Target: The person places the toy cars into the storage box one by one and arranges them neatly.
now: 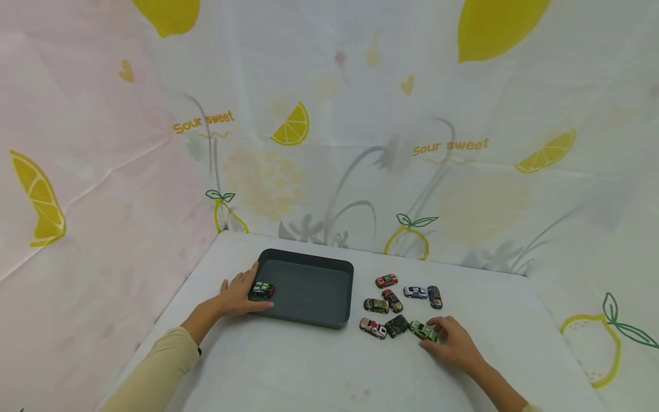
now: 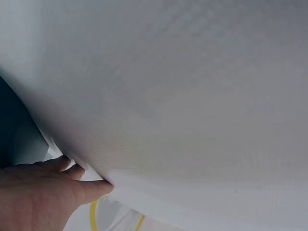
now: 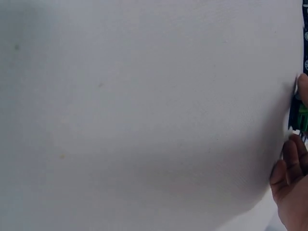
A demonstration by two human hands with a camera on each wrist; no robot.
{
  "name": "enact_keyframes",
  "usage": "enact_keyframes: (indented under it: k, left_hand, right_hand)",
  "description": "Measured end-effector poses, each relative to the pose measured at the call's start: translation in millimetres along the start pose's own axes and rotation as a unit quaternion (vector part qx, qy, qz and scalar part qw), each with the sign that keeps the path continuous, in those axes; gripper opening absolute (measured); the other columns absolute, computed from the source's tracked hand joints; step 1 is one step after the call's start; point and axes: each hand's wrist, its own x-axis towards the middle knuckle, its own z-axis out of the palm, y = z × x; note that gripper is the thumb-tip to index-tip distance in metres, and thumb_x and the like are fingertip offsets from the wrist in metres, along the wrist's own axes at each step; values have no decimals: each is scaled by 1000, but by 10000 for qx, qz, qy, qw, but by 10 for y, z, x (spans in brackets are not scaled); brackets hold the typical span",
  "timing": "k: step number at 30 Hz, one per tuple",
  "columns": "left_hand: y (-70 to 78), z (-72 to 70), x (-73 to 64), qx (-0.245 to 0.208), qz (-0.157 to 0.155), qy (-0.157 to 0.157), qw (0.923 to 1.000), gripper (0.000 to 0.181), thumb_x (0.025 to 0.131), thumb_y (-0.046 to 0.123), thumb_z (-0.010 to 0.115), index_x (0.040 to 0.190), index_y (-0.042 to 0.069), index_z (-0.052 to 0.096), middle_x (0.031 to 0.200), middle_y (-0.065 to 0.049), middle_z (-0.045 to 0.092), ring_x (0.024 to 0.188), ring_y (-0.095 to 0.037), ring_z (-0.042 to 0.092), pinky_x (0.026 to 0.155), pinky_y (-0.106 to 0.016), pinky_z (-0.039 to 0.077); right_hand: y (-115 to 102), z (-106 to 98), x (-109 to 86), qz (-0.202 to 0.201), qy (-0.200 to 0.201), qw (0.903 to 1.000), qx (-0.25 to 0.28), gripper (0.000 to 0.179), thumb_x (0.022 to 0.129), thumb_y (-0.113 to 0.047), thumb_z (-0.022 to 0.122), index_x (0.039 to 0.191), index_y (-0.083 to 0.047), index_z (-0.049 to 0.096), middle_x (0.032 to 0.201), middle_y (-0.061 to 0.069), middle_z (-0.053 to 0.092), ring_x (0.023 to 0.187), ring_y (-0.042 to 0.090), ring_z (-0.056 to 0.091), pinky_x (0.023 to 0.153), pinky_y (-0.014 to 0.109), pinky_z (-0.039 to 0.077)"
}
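Observation:
A dark grey rectangular tray (image 1: pixel 309 286) lies on the white table. My left hand (image 1: pixel 241 293) rests at its left front corner, fingers along the left side and thumb along the front edge. In the left wrist view the left hand (image 2: pixel 48 192) is beside the tray's dark wall (image 2: pixel 19 130). A small multicoloured toy car (image 1: pixel 264 290) sits inside the tray's left end. To the tray's right, my right hand (image 1: pixel 453 343) pinches a green toy car (image 1: pixel 423 331) between thumb and fingers. At the right wrist view's edge, the right hand (image 3: pixel 293 187) is partly cut off beside the green car (image 3: pixel 301 115).
Near the green car lie a black toy car (image 1: pixel 397 326) and a white-and-red one (image 1: pixel 373 328). Farther back are a camouflage-like car (image 1: pixel 376 305), a dark red one (image 1: pixel 392 300), an orange-red one (image 1: pixel 386 280), a white one (image 1: pixel 415 292) and a dark blue one (image 1: pixel 435 297). Lemon-print cloth (image 1: pixel 319 189) hangs behind.

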Motion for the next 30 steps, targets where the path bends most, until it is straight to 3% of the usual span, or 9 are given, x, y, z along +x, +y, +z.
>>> enact_keyframes:
  k: [8, 14, 20, 30]
  left_hand:
    - [25, -22, -1, 134, 17, -139, 9998, 125, 78, 70, 68, 158, 4, -1, 158, -31, 22, 145, -53, 20, 107, -79, 10]
    - [-52, -78, -7, 11, 288, -13, 9996, 120, 79, 65, 70, 158, 4, 5, 156, -32, 28, 143, -53, 25, 107, -78, 15]
    - [-134, -71, 12, -89, 324, -38, 9994, 118, 80, 66, 68, 159, 7, 4, 157, -31, 25, 143, -55, 23, 107, -78, 12]
    - [-145, 8, -1, -156, 332, 83, 9993, 118, 79, 71, 64, 160, 10, 2, 159, -28, 23, 144, -53, 21, 108, -77, 9]
  right_hand:
    - [15, -8, 10, 140, -242, 9996, -6, 40, 72, -30, 87, 102, -8, 71, 86, -2, 58, 75, 8, 48, 65, 23, 43]
    - [-55, -30, 25, 352, -446, 9984, 57, 38, 76, -24, 84, 105, -5, 69, 87, 0, 57, 75, 11, 49, 63, 23, 43]
    - [-93, -37, 45, 267, -450, 9986, -20, 35, 78, -20, 82, 106, -2, 69, 88, 2, 57, 75, 11, 51, 63, 23, 44]
    - [-124, -75, 81, 178, -302, 9994, 13, 34, 80, -19, 81, 106, -1, 68, 90, 5, 56, 76, 12, 51, 63, 22, 45]
